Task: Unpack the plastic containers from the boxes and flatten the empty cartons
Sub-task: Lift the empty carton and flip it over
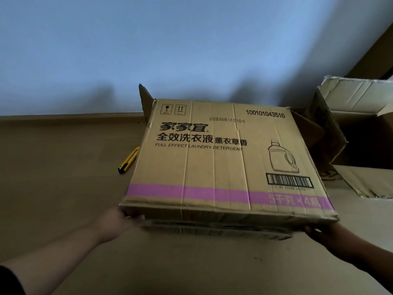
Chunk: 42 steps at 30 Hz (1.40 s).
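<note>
The left hand (116, 222) gripped the near left corner of the detergent carton (223, 158), fingers curled under its edge; the right hand (319, 232) held the near right corner from below, though its fingers were mostly hidden beneath the cardboard. The carton lay with its printed side up on the floor (63, 188), 1 flap (145, 103) sticking up at the far left corner. A yellow utility knife (128, 160) lay just beside its left edge. An open carton (357, 116) stood near on the right, against the wall (170, 50). Print read "FULL EFFECT LAUNDRY DETERGENT" and "100101043516", above a bottle drawing, a barcode and a pink stripe.
</note>
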Tool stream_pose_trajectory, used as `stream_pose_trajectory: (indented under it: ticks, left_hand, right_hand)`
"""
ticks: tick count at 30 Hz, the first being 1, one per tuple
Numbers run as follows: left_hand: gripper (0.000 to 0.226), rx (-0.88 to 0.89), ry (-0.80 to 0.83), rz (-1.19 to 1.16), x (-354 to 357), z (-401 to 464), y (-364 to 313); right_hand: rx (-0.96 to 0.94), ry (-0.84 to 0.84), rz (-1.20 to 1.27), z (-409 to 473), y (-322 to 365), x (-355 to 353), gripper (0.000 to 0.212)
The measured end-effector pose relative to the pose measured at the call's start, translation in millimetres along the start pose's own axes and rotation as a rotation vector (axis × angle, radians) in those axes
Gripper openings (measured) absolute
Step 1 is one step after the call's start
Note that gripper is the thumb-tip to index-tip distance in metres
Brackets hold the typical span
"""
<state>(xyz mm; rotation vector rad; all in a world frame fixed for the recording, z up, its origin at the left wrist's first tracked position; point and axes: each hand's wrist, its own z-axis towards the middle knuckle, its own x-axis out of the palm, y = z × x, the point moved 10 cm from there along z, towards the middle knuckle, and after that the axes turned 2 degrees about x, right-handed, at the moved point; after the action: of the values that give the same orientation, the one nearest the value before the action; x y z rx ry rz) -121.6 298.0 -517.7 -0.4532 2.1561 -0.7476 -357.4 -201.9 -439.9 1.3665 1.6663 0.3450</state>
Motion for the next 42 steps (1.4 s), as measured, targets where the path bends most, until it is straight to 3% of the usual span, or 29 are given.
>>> stream_pose_trajectory:
  ticks: [1,2,6,9,13,17,19,22,26,29,34,39,42]
  left_hand:
    - [0.033,0.008,-0.077,-0.067,-9,-1,-12]
    - [0.024,0.004,-0.149,-0.12,-19,-5,-28]
    - [0.027,0.113,-0.42,-0.392,-69,-18,-89]
    - [0.047,0.21,-0.497,-0.465,-100,-30,-122]
    - [0.029,0.256,-0.533,-0.439,-119,-37,-147]
    - [0.041,0.206,-0.592,-0.346,-129,-31,-152]
    - [0.057,0.161,-0.601,-0.309,-131,-26,-146]
    - [0.075,0.112,-0.647,-0.319,-143,-22,-143]
    - [0.068,0.042,-0.707,-0.321,-157,-23,-140]
    - [0.084,0.033,-0.729,-0.298,-155,-29,-137]
    - [0.086,0.014,-0.695,-0.186,-160,-45,-139]
    - [0.071,-0.067,-0.557,-0.057,-142,-41,-133]
    - [0.078,-0.082,-0.519,-0.002,-123,-36,-118]
  right_hand:
    - [0.005,-0.099,-0.107,-4,10,-8,0.076]
    - [0.041,-0.114,0.02,4,24,0,0.072]
    - [0.006,-0.334,0.076,17,33,-49,0.087]
    - [0.027,-0.498,0.131,6,75,-73,0.084]
    - [0.077,-0.579,0.189,-4,97,-91,0.08]
    - [0.143,-0.617,0.172,-2,123,-102,0.069]
    - [0.162,-0.651,0.117,1,141,-111,0.066]
    - [0.174,-0.649,0.082,10,154,-117,0.074]
    - [0.189,-0.635,0.037,16,152,-112,0.078]
    - [0.194,-0.642,0.036,14,146,-112,0.087]
    - [0.241,-0.606,-0.006,2,135,-116,0.101]
    - [0.336,-0.454,-0.146,-8,118,-77,0.085]
    - [0.358,-0.449,-0.222,-5,115,-68,0.08]
